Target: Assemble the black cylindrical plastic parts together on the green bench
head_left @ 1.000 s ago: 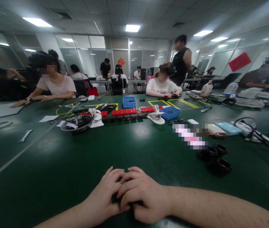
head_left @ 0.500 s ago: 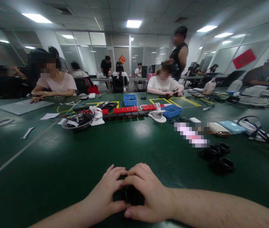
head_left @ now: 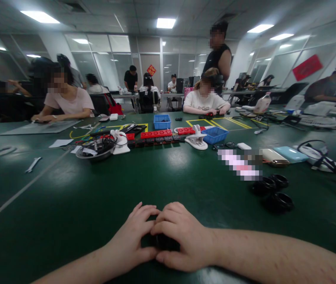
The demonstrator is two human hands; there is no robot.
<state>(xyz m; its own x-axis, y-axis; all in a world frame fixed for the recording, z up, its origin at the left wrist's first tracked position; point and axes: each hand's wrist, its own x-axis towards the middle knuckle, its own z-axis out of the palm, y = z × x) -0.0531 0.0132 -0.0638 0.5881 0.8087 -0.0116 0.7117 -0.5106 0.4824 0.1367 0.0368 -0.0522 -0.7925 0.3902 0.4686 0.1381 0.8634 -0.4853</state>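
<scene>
My left hand (head_left: 130,238) and my right hand (head_left: 184,236) rest together on the green table (head_left: 67,205) close to its near edge. Their fingers are curled and meet at the tips. Between the palms sits a small black object (head_left: 163,241), mostly hidden, and I cannot make out what it is. Both hands are closed around it. Both forearms lie on the table.
Three black rings (head_left: 271,191) lie to the right. Further back are red blocks (head_left: 156,135), two blue bins (head_left: 162,121), a white clamp (head_left: 196,140), a bowl of cables (head_left: 95,149) and a wrench (head_left: 33,164). Several people sit across the table.
My hands stay joined around the black object; the fingers shifted a little and the gap between the palms opened then narrowed. The view has tilted slightly.
</scene>
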